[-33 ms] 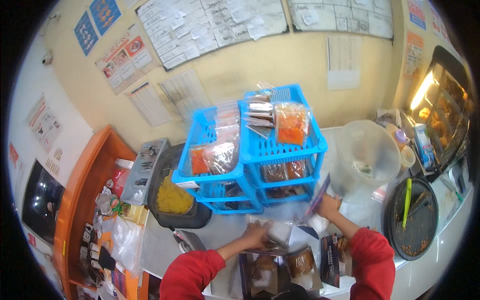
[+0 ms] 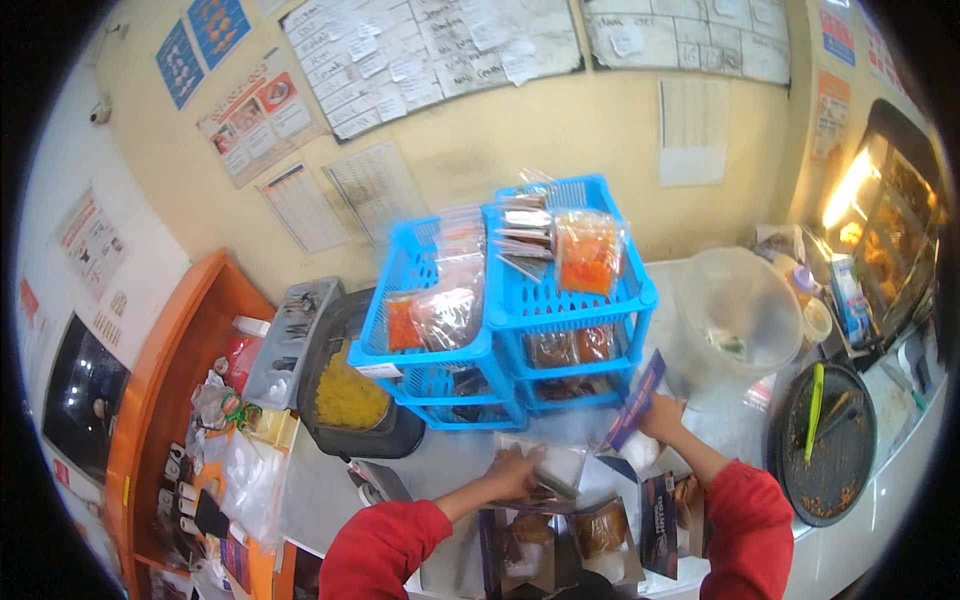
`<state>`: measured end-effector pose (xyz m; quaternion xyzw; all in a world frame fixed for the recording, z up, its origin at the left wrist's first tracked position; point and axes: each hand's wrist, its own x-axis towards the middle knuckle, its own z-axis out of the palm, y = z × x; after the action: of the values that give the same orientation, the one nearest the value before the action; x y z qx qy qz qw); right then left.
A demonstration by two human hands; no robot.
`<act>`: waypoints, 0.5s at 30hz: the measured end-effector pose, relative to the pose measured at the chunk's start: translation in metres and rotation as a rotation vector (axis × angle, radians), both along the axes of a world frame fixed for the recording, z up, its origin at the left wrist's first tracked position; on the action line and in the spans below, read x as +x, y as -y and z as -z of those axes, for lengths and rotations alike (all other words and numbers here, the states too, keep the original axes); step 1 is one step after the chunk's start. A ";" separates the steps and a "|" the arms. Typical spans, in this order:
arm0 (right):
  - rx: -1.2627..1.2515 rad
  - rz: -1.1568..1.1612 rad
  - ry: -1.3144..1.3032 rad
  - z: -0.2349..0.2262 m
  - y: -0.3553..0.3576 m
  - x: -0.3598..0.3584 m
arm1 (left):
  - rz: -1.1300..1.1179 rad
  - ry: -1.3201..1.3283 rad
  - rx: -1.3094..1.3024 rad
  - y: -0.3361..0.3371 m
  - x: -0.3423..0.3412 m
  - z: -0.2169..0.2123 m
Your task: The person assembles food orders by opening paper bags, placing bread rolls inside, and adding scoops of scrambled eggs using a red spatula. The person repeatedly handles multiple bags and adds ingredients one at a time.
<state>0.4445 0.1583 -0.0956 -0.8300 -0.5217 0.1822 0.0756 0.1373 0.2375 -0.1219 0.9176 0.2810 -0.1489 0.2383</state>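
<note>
My left hand point(image 2: 513, 474) is closed on the edge of a clear plastic packet point(image 2: 560, 466) with something white inside. My right hand point(image 2: 660, 418) grips a purple carton flap point(image 2: 636, 400) that stands up at a slant. Just below that hand, a white rounded bundle point(image 2: 641, 452) sits in the open carton. Nearer to me are open boxes, one with a brown food piece and a white bundle point(image 2: 522, 560), another with a brown wrapped piece point(image 2: 603, 530). A dark printed box flap point(image 2: 660, 525) stands beside my right forearm.
Blue stacked baskets point(image 2: 470, 345) with sachets stand ahead. To their left are a black tub point(image 2: 400, 440) of yellow food and a grey cutlery tray point(image 2: 268, 385). At right are a translucent bucket point(image 2: 700, 330), a round dark pan point(image 2: 845, 490) with green tongs point(image 2: 814, 415), and a lit display case point(image 2: 900, 215).
The purple flap in my right hand has turned and shows more of its face. My left hand stays on the packet. The whole view has shifted slightly.
</note>
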 end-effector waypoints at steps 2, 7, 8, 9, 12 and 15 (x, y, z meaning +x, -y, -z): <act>-0.013 -0.122 -0.225 -0.030 0.018 0.014 | 0.013 -0.068 0.010 0.000 0.003 0.000; 0.020 -0.248 -0.575 -0.108 0.053 0.042 | -0.038 -0.072 0.054 -0.007 0.011 -0.005; 0.033 -0.185 -0.616 -0.126 0.058 0.042 | -0.020 -0.086 0.030 -0.008 0.012 -0.007; 0.026 -0.126 -0.608 -0.148 0.062 0.044 | -0.009 -0.100 0.028 -0.008 0.012 -0.009; 0.392 -0.178 -0.586 -0.218 0.065 0.036 | 0.017 -0.148 0.065 -0.007 0.014 -0.012; 0.810 -0.241 -0.626 -0.259 0.015 0.001 | 0.027 -0.118 0.074 -0.007 0.016 -0.012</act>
<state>0.4452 0.1437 0.1630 -0.5743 -0.5945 0.2123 0.5212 0.1531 0.2446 -0.1099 0.9191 0.2877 -0.1952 0.1853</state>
